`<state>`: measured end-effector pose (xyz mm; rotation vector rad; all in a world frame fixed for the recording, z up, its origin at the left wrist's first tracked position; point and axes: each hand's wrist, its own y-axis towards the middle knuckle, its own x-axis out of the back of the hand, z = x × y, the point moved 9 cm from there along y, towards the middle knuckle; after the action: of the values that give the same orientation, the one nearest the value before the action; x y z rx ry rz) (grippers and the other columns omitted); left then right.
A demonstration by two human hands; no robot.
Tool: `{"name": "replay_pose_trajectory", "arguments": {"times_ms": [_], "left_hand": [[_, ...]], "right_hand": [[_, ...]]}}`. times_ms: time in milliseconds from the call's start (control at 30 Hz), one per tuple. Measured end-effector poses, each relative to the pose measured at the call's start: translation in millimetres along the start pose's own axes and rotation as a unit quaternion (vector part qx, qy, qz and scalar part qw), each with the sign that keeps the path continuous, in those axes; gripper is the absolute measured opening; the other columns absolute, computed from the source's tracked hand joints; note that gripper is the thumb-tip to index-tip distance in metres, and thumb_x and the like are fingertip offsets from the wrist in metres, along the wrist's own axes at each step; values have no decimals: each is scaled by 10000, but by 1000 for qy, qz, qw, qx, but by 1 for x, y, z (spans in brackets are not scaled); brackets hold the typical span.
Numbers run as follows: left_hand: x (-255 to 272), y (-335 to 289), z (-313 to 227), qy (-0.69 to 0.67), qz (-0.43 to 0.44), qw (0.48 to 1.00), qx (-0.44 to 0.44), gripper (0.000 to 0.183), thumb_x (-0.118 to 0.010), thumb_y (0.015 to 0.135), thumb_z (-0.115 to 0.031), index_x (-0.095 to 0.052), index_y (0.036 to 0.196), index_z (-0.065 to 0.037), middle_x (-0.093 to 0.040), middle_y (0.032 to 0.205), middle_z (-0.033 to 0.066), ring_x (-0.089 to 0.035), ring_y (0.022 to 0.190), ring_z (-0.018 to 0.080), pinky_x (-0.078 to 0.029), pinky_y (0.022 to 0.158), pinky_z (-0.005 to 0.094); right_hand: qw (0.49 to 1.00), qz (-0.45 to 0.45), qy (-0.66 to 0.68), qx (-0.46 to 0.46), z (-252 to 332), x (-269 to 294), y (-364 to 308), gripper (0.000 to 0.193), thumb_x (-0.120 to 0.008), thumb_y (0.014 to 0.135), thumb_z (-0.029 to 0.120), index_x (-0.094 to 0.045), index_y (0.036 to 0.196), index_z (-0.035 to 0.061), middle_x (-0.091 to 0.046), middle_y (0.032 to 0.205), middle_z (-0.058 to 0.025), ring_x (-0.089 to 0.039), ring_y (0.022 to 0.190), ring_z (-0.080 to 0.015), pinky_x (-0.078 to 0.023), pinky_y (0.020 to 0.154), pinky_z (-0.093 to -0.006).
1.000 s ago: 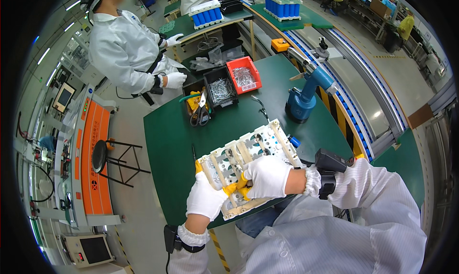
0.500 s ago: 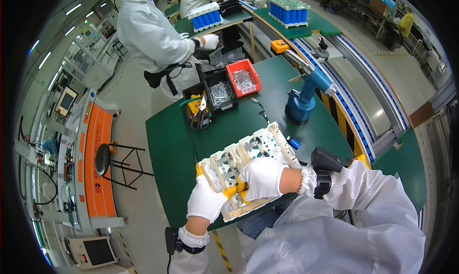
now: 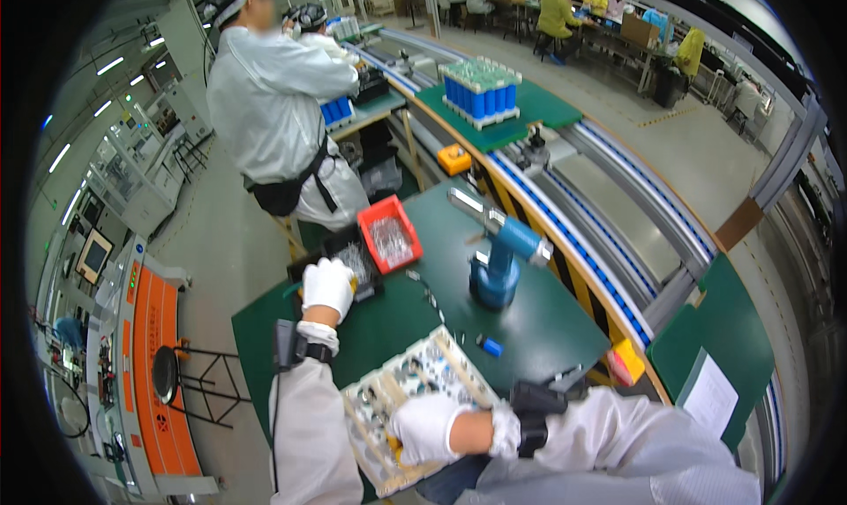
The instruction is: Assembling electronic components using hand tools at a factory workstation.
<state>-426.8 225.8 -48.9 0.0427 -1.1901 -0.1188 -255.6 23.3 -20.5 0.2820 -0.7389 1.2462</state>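
My left hand (image 3: 327,288), in a white glove, is stretched out over the black bins at the table's far left side. Its fingers point down among the bin contents and are mostly hidden, so I cannot tell what they touch. My right hand (image 3: 430,427), in a white glove with yellow fingertips, lies on a cream plastic frame (image 3: 453,370) at the near edge. Its fingers are curled in and closed; whatever they hold is hidden beneath the hand. Round holes and metallic spots cover the frame. Beside the left hand, a black bin (image 3: 357,265) holds small metal pieces.
A red bin (image 3: 389,234) of metal pieces adjoins the black ones. A blue rivet tool (image 3: 498,271) stands upright on the green table (image 3: 565,315). A small blue cylinder (image 3: 490,345) lies near the frame. Along the right runs a conveyor (image 3: 600,205); a co-worker (image 3: 269,108) stands beyond.
My left hand has left the frame and reached forward to the black bins. My right hand stays on the frame. The view has tilted up, so table things appear lower.
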Motion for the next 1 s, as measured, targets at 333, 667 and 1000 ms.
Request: {"name": "replay_pose_trajectory", "arguments": {"times_ms": [333, 667, 1000], "left_hand": [[-87, 56, -4, 31, 15, 999, -20, 165, -622, 888, -181, -785, 867, -163, -753, 915, 48, -674, 955, 232, -449, 804, 442], [-56, 36, 51, -226, -10, 953, 204, 140, -715, 864, -202, -777, 968, -133, -752, 1014, 135, -706, 993, 342, -550, 881, 464], [-51, 30, 57, -275, -75, 922, 264, 238, -688, 908, -182, -655, 1084, -25, -709, 1103, 226, -693, 1031, 414, -544, 913, 509]], "right_hand": [[999, 33, 29, 18, -5, -3, 1, 222, -717, 774, 260, -765, 884, 73, -728, 818, -188, -717, 759, -399, -570, 680, -481], [997, 69, 39, -11, -4, -4, 4, 233, -751, 760, 279, -748, 863, 70, -723, 812, -186, -710, 785, -400, -561, 707, -478], [998, 57, 26, -3, -1, -7, 4, 243, -754, 751, 313, -740, 851, 92, -710, 784, -165, -701, 766, -389, -548, 686, -475]]}}
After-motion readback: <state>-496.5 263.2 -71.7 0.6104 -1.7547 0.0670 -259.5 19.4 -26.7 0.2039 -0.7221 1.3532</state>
